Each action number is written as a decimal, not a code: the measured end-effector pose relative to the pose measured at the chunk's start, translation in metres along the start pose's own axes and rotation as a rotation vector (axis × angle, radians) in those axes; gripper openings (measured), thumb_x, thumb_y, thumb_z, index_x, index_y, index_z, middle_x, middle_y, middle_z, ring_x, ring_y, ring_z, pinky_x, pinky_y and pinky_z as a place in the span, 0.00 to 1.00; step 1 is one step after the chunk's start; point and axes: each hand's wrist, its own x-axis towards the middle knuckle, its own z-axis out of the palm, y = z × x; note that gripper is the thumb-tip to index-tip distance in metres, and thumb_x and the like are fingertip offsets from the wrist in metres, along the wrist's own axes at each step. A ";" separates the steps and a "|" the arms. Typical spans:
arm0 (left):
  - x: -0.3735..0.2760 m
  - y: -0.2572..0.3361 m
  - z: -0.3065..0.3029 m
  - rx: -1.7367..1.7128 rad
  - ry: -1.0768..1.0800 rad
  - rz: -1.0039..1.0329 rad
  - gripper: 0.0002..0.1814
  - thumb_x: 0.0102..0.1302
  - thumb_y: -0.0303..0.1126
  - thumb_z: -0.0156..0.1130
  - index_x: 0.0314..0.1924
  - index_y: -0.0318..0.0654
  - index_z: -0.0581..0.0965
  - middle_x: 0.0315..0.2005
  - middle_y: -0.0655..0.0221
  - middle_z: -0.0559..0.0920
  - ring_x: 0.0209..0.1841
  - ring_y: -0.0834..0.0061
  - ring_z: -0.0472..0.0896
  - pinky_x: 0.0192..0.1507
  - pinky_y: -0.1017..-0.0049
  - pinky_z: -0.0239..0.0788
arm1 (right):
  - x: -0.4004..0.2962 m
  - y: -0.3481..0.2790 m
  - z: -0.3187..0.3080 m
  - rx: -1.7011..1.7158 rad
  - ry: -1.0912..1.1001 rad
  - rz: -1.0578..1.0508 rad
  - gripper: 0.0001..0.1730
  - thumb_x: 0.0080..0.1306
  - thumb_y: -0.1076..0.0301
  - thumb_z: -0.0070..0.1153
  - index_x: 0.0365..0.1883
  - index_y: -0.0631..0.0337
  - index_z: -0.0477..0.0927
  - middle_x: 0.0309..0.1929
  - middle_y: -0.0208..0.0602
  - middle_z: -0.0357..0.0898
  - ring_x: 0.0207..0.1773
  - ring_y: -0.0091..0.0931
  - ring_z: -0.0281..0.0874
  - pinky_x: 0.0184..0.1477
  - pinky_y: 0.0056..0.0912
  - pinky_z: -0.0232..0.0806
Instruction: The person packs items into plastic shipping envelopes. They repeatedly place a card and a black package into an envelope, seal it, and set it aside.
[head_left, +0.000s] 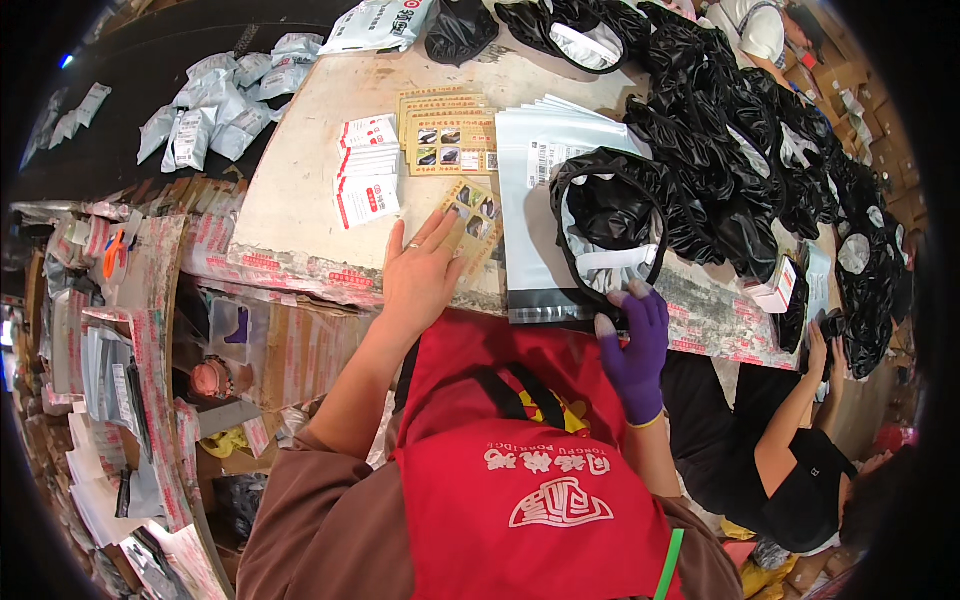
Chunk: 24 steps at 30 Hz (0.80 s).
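My bare left hand (424, 274) lies spread on the work table, its fingertips on the lower edge of a yellow printed card (474, 217). In a purple glove with pale fingertips, my right hand (637, 345) touches the near rim of a black elastic-edged cover (611, 202) with a white strap inside. That cover rests on a stack of white plastic mailing bags (532, 217). Beyond my left hand are fanned white-and-red cards (369, 180) and overlapping rows of yellow cards (450, 142). Whether my right fingers pinch the rim is hard to tell.
More black covers (705, 187) are heaped along the right side. Small sealed parcels (217, 105) lie on a black surface at the far left. A small white box (776, 285) stands at the table's right edge. A co-worker (802, 480) handles something dark at the right.
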 end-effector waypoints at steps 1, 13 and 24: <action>-0.002 0.000 0.003 0.006 -0.001 0.005 0.22 0.67 0.36 0.64 0.61 0.44 0.79 0.65 0.70 0.77 0.70 0.68 0.71 0.75 0.52 0.47 | -0.002 -0.001 0.001 0.001 0.010 0.007 0.18 0.58 0.67 0.66 0.47 0.59 0.81 0.54 0.47 0.77 0.61 0.47 0.71 0.64 0.49 0.63; -0.028 0.028 -0.063 -0.461 -0.018 0.160 0.17 0.68 0.22 0.58 0.56 0.35 0.81 0.54 0.58 0.83 0.57 0.58 0.80 0.62 0.64 0.69 | 0.046 -0.066 -0.005 -0.108 0.049 -0.312 0.25 0.56 0.65 0.67 0.54 0.57 0.80 0.54 0.46 0.76 0.59 0.47 0.71 0.62 0.52 0.64; -0.022 0.007 -0.023 0.018 -0.078 0.165 0.33 0.67 0.48 0.62 0.64 0.30 0.74 0.69 0.54 0.71 0.75 0.61 0.63 0.74 0.57 0.51 | 0.015 -0.055 -0.005 0.593 -0.326 0.270 0.13 0.67 0.70 0.58 0.47 0.67 0.83 0.30 0.41 0.83 0.27 0.24 0.77 0.31 0.28 0.68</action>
